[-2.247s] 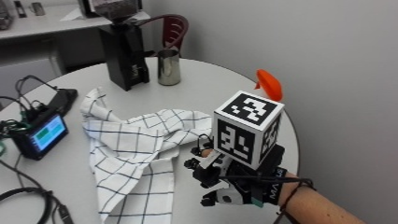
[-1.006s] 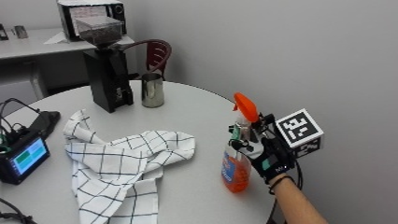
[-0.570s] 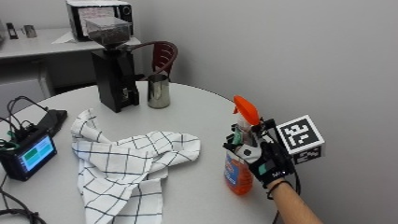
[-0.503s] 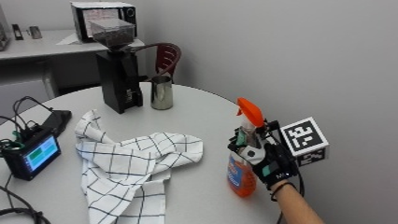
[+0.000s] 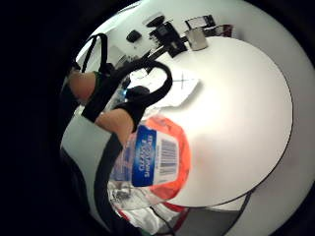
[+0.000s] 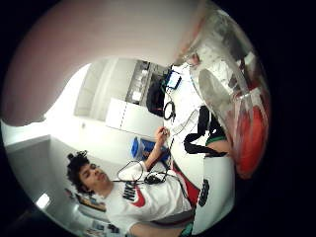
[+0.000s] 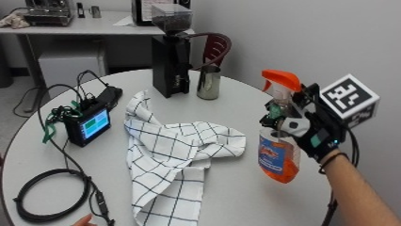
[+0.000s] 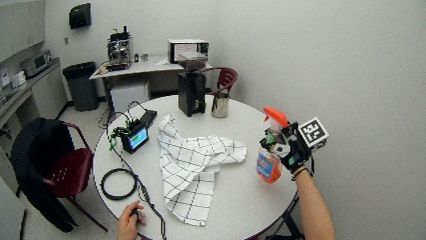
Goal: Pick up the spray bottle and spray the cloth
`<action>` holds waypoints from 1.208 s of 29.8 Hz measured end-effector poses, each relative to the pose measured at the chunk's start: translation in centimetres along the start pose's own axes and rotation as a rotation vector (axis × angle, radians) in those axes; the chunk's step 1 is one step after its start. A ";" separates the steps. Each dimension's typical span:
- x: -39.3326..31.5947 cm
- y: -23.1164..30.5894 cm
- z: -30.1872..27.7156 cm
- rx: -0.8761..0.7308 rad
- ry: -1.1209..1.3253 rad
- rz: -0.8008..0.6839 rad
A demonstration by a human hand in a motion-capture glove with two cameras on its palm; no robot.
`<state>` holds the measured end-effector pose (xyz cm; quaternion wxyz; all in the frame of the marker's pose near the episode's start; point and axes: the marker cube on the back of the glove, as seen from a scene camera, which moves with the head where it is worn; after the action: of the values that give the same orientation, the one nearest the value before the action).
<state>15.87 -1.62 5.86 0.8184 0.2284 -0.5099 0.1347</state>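
Black grinder point(image 7: 170, 49) and steel jug point(image 7: 208, 83) at the bench's point(image 7: 251, 197) far side, small screen point(image 7: 90, 126) left, coiled cable point(image 7: 47, 197) near left

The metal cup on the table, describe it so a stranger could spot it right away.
On the round white table, look to the far edge, beside the tall black grinder. The metal cup stands just right of it, the only shiny silver thing there.

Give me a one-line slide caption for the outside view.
Gloved right hand holds the spray bottle beside the checked cloth.
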 end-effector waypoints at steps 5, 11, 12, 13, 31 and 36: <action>-4.7 -2.1 -0.2 -0.156 0.128 0.043; -1.6 -1.4 3.6 -0.324 0.231 0.173; -0.3 -0.9 4.4 -0.352 0.222 0.191; 0.7 -0.6 4.9 -0.372 0.208 0.205; 1.8 0.1 6.1 -0.416 0.207 0.252; 1.1 -0.7 5.1 -0.412 0.199 0.229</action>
<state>12.71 -4.79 8.57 0.8733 -0.0168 -0.4659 0.1417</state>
